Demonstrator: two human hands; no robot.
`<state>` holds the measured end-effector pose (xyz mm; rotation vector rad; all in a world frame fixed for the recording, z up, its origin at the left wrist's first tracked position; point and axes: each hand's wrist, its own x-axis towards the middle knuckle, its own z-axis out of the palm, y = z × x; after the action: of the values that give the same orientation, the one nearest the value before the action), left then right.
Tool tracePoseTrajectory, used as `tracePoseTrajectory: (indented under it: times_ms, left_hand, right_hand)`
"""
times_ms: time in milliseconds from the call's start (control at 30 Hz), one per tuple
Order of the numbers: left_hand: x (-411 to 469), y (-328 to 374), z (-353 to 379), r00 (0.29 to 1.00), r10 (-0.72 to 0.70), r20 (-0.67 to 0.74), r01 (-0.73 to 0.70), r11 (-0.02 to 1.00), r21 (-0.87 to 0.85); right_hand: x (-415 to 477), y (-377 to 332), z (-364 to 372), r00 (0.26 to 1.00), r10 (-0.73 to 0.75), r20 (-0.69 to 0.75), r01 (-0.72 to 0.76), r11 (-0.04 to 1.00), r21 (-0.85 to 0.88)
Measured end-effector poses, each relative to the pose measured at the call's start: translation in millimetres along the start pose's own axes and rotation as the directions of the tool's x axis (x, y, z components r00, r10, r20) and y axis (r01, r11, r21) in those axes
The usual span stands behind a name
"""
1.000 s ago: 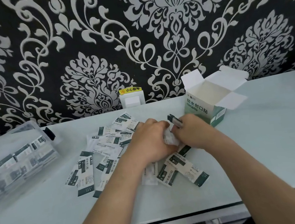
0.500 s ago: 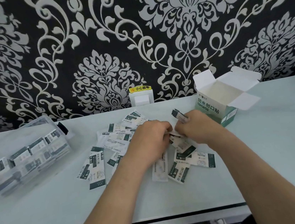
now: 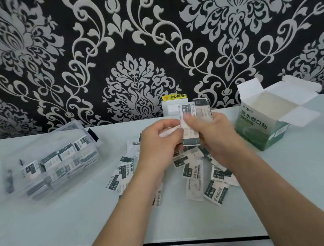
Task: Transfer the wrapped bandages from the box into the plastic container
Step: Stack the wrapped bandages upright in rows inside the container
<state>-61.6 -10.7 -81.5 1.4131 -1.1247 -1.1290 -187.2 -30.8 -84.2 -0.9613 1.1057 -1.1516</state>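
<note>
Loose wrapped bandages point(image 3: 191, 172) litter surface point(image 3: 306, 176) between part-filled plastic container point(image 3: 72, 127) (left) and open box point(image 3: 260, 129) (right). Raised together above them, left hand point(image 3: 159, 141) and right hand point(image 3: 215, 134) both grip a bandage stack point(image 3: 194, 110).

One head-worn wide-angle view looks forward and down, close over the desk point(image 3: 298, 177), patterned wall point(image 3: 91, 55) at 12 o'clock.

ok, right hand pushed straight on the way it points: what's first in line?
Likely the white wall socket behind the bandage stack the right hand holds; depth unclear, left hand sits close beside.
</note>
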Motion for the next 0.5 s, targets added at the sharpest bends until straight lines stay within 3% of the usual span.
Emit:
tracePoseTrajectory:
  times_ms: [100, 200, 367, 500]
  left_hand:
    - [-2.1, -1.6, -9.2, 0.998, -0.062, 0.013, 0.063, 0.991, -0.116]
    - [2.4, -2.6, -22.1, 0.998, -0.018, -0.059, 0.014, 0.997, -0.074]
    - [2.8, 4.0, -34.7, 0.982, -0.037, -0.187, -0.03, 0.94, -0.341]
    - [1.7, -0.3, -25.0, 0.977, -0.025, -0.211, -0.05, 0.938, -0.344]
  right_hand:
    - [6.8, 4.5, 13.4, 0.993, 0.099, -0.06, -0.087, 0.981, 0.176]
    - [12.1, 6.7, 19.9, 0.979, 0.154, -0.132, -0.106, 0.943, 0.315]
    - [12.6, 14.6, 39.0, 0.989, 0.047, -0.138, -0.026, 0.988, 0.152]
    - [6.0, 14.2, 52.8, 0.996, 0.032, -0.085, -0.012, 0.976, 0.22]
